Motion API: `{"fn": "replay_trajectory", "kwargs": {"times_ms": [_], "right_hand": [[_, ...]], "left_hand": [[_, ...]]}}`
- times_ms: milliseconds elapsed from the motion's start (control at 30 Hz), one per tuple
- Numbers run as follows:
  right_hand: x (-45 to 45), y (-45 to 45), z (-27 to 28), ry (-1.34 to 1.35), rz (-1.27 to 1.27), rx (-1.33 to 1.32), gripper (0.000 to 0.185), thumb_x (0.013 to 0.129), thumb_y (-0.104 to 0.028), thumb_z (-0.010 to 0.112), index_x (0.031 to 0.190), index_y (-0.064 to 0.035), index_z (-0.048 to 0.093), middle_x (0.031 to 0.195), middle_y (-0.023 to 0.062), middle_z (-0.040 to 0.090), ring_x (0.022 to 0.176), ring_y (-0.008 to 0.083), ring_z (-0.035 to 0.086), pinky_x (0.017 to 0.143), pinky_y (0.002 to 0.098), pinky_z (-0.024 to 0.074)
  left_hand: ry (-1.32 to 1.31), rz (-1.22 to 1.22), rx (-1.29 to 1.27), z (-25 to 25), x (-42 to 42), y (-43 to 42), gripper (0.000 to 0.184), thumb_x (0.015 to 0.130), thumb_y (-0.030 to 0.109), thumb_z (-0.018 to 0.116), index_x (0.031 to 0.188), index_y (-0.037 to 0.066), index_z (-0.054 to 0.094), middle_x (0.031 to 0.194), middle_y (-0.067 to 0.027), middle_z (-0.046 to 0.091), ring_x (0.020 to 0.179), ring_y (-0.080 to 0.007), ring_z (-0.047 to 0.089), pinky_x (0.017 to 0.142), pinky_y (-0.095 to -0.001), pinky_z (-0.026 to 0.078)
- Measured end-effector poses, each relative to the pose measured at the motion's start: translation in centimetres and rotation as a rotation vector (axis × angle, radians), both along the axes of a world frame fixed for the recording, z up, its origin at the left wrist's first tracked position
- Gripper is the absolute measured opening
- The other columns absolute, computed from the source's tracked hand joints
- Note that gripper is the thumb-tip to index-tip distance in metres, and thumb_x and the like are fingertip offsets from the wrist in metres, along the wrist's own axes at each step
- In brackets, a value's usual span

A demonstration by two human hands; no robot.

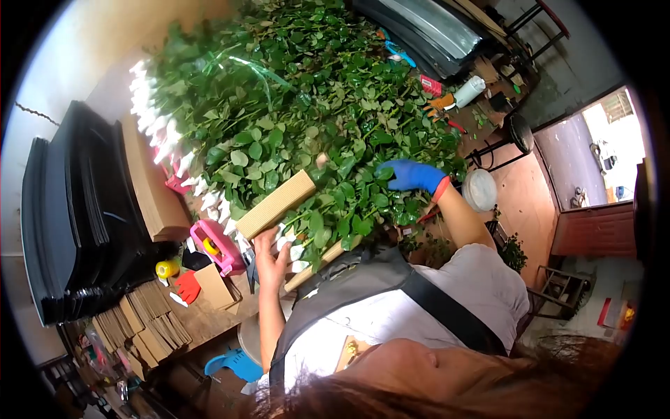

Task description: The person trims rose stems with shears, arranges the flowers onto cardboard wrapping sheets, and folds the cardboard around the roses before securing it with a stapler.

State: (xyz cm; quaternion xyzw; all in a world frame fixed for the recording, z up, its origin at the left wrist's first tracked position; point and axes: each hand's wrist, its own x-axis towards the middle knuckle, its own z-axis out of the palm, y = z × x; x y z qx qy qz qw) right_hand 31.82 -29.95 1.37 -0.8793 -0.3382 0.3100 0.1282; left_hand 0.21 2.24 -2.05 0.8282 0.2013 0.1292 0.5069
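My left hand [269, 257] is bare and sits at the near end of a folded sheet of corrugated cardboard [276, 204]. Its fingers are against the outside of the cardboard and the thumb is on the inner side, close to several white-covered flower heads [296, 253]. Leafy rose stems [342, 216] lie between this cardboard flap and a second one [324, 263] by my apron. In a blue glove with a red cuff, my right hand [412, 174] rests on the leaves of these stems, fingers stretched out. A large heap of leafy stems [279, 105] spreads behind.
Black sheets [84, 216] stand stacked at the left, near cardboard pieces [143, 325]. A pink tape dispenser [216, 248], yellow tape [167, 269] and a red-and-white tool [186, 288] lie on the table. Right of the heap are an orange glove [440, 105] and a stool [520, 133].
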Motion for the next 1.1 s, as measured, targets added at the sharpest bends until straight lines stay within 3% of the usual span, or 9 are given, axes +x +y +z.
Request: {"fn": "replay_trajectory", "kwargs": {"times_ms": [133,233,367,500,600,700,800,867,1100], "right_hand": [[4.3,2.6,5.0,-0.072,-0.118,0.338,0.046,0.085,-0.020,0.064,0.131,-0.0139,0.061,0.127,0.0147,0.064,0.111,0.0338,0.063,0.097,0.0417,0.0519],[7.9,6.0,3.6,-0.346,-0.063,-0.029,0.041,0.087,-0.025,0.064,0.127,-0.0191,0.064,0.138,0.0136,0.058,0.119,0.0320,0.059,0.100,0.0425,0.0478],[7.0,9.2,-1.2,-0.678,0.309,-0.499,0.041,0.084,-0.035,0.070,0.122,-0.0184,0.066,0.150,0.0083,0.047,0.136,0.0288,0.044,0.112,0.0442,0.0347],[9.4,7.3,-2.7,-0.699,0.218,0.021,0.034,0.077,-0.028,0.075,0.107,-0.0134,0.065,0.135,0.0107,0.057,0.125,0.0295,0.052,0.108,0.0465,0.0391],[7.6,6.4,5.1,-1.088,0.075,0.422,0.026,0.080,-0.022,0.072,0.105,-0.0129,0.068,0.130,0.0079,0.061,0.120,0.0294,0.056,0.107,0.0452,0.0409],[7.5,5.0,8.0,-1.203,0.049,0.457,0.032,0.079,-0.021,0.072,0.110,-0.0138,0.066,0.129,0.0069,0.058,0.121,0.0289,0.053,0.107,0.0466,0.0405],[9.0,1.4,9.6,-1.048,-0.071,0.720,0.031,0.079,-0.014,0.073,0.110,-0.0113,0.070,0.118,0.0092,0.068,0.116,0.0322,0.060,0.104,0.0495,0.0427],[8.3,-0.5,12.1,-1.162,-0.005,0.592,0.028,0.079,-0.011,0.073,0.108,-0.0108,0.072,0.117,0.0106,0.069,0.114,0.0325,0.062,0.105,0.0491,0.0420],[8.1,-6.6,14.0,-1.113,-0.034,0.577,0.028,0.080,-0.005,0.073,0.108,-0.0090,0.073,0.118,0.0085,0.070,0.114,0.0291,0.063,0.105,0.0430,0.0430]], "left_hand": [[-0.029,-0.020,0.033,-0.4,-0.4,0.0,0.045,0.086,0.007,0.073,0.129,0.004,0.059,0.127,-0.0154,0.053,0.115,-0.0293,0.058,0.098,-0.0357,0.049],[-0.020,-0.017,-0.050,0.3,0.0,-0.3,0.045,0.087,0.006,0.072,0.129,0.003,0.059,0.128,-0.0149,0.052,0.116,-0.0283,0.058,0.098,-0.0354,0.049],[0.013,-0.006,-0.059,0.1,-0.2,-0.2,0.044,0.087,0.005,0.072,0.129,0.003,0.059,0.126,-0.0134,0.053,0.114,-0.0258,0.058,0.095,-0.0341,0.051],[0.024,0.029,-0.111,0.8,0.1,-0.6,0.044,0.087,0.005,0.072,0.129,0.004,0.059,0.125,-0.0126,0.054,0.113,-0.0254,0.058,0.095,-0.0338,0.051],[0.016,0.003,-0.054,0.4,0.1,-0.3,0.045,0.088,0.004,0.071,0.130,0.004,0.058,0.127,-0.0122,0.052,0.112,-0.0240,0.059,0.094,-0.0338,0.052],[0.028,0.024,-0.141,1.8,0.4,-0.8,0.046,0.087,0.004,0.071,0.131,0.004,0.057,0.127,-0.0136,0.053,0.114,-0.0251,0.058,0.095,-0.0344,0.051],[0.031,-0.027,-0.002,-0.6,-0.2,0.3,0.046,0.086,0.003,0.070,0.130,0.002,0.057,0.125,-0.0134,0.052,0.115,-0.0263,0.057,0.096,-0.0354,0.050],[0.059,0.008,-0.215,1.0,0.1,-0.3,0.050,0.086,0.004,0.071,0.133,0.003,0.054,0.128,-0.0145,0.052,0.116,-0.0273,0.057,0.096,-0.0353,0.049],[-0.016,0.053,-0.179,-2.8,-0.4,0.3,0.060,0.083,0.009,0.075,0.134,0.001,0.046,0.126,-0.0188,0.056,0.118,-0.0313,0.056,0.100,-0.0387,0.046]]}}
